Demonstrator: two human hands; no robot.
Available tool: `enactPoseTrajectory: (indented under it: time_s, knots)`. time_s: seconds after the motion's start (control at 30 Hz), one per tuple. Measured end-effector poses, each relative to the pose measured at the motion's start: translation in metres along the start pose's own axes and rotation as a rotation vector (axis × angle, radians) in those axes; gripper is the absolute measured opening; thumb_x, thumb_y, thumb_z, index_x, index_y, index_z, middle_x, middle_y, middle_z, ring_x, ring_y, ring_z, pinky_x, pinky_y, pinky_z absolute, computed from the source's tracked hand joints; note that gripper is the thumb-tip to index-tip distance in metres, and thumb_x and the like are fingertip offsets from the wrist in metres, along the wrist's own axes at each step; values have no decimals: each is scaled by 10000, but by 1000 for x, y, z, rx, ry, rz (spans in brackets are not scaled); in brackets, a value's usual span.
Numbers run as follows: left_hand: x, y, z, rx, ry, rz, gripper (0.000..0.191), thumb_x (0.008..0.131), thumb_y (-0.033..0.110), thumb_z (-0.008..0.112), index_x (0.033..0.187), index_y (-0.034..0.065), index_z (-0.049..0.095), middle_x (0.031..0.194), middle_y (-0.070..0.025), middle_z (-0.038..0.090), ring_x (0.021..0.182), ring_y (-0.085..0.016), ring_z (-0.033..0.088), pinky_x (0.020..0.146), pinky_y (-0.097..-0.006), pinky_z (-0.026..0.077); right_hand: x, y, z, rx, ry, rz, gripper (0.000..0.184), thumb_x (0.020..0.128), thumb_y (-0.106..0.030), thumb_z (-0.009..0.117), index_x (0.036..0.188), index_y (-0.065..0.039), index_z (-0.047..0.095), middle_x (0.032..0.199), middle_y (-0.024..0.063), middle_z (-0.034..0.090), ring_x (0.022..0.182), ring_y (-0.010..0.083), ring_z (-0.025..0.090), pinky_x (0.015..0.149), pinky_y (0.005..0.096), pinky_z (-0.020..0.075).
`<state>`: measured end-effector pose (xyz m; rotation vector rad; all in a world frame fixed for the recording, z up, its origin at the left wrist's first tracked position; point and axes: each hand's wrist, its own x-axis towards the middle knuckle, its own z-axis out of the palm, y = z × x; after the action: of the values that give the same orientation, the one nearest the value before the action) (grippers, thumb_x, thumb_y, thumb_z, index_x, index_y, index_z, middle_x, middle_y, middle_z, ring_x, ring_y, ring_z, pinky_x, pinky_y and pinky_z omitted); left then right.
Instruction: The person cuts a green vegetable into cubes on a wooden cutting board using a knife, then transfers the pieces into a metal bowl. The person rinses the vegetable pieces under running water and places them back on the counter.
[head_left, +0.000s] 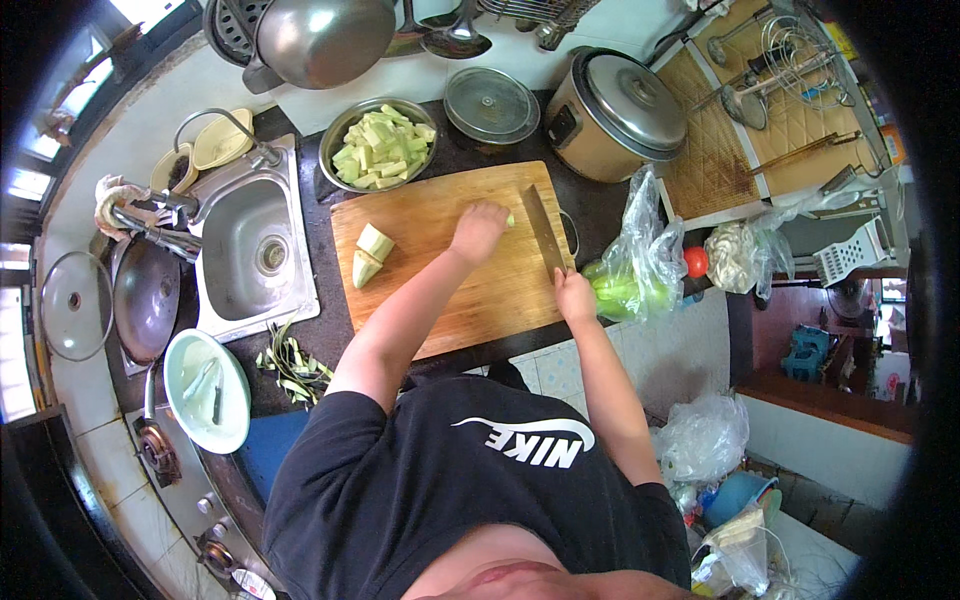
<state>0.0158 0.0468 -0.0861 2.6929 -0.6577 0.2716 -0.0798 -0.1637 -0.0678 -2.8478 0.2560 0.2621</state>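
Observation:
On the wooden cutting board (450, 300), my left hand (481, 231) rests with curled fingers over a pale green vegetable piece (511, 221); only its end shows. My right hand (576, 295) grips the handle of a cleaver (543, 229) near the board's right edge. The blade lies nearly flat over the board, pointing away from me, apart from the vegetable piece. Two peeled vegetable chunks (375, 241) (365, 268) sit at the board's left side. Behind the board, a metal bowl (327, 159) holds many cut pale green pieces (384, 146).
A steel sink (247, 232) lies left of the board, with vegetable peelings (292, 367) and a pale green basin (176, 405) nearer me. A lidded round pan (491, 105) and rice cooker (615, 112) stand behind. Bagged green vegetables (634, 289) and a tomato (696, 262) are at right.

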Motion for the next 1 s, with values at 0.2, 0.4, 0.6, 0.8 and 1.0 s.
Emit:
enactPoseTrajectory:
  time_s: [0.2, 0.4, 0.6, 0.8, 1.0]
  knots:
    - [21, -85, -80, -2, 278, -381, 339, 773, 236, 637, 1059, 57, 599, 1052, -147, 597, 963, -319, 545, 838, -408, 412, 2, 3, 4, -2, 5, 7, 416, 917, -368, 393, 816, -27, 611, 766, 214, 632, 736, 383, 620, 681, 479, 489]
    - [-42, -135, -124, -198, 430, -516, 331, 755, 259, 661, 1006, 48, 612, 964, -153, 604, 937, -335, 548, 856, -410, 398, 4, 6, 7, -15, 35, -25, 426, 915, -371, 394, 809, -18, 607, 777, 229, 627, 746, 395, 617, 682, 479, 492]
    - [-109, -93, -101, 272, -180, -633, 685, 684, 582, 636, 1165, 109, 521, 1039, -128, 606, 1035, -296, 531, 894, -539, 316, 4, -2, 3, 39, 28, -41, 413, 926, -345, 377, 829, -14, 604, 800, 222, 631, 761, 393, 615, 682, 477, 494]
    - [-100, -61, -90, 174, -143, -405, 636, 672, 480, 699, 1175, 143, 509, 1044, -117, 607, 1035, -301, 528, 903, -533, 283, 1, -8, 7, -7, 27, -57, 385, 930, -328, 372, 864, -17, 589, 791, 215, 631, 766, 386, 618, 692, 474, 495]
    - [-138, 25, -31, -519, -131, -297, 729, 625, 341, 780, 1229, 132, 429, 1146, -124, 553, 1140, -276, 468, 960, -481, 220, 5, -3, 8, 0, 28, -80, 373, 927, -323, 381, 864, -20, 590, 812, 207, 634, 777, 378, 619, 699, 475, 496]
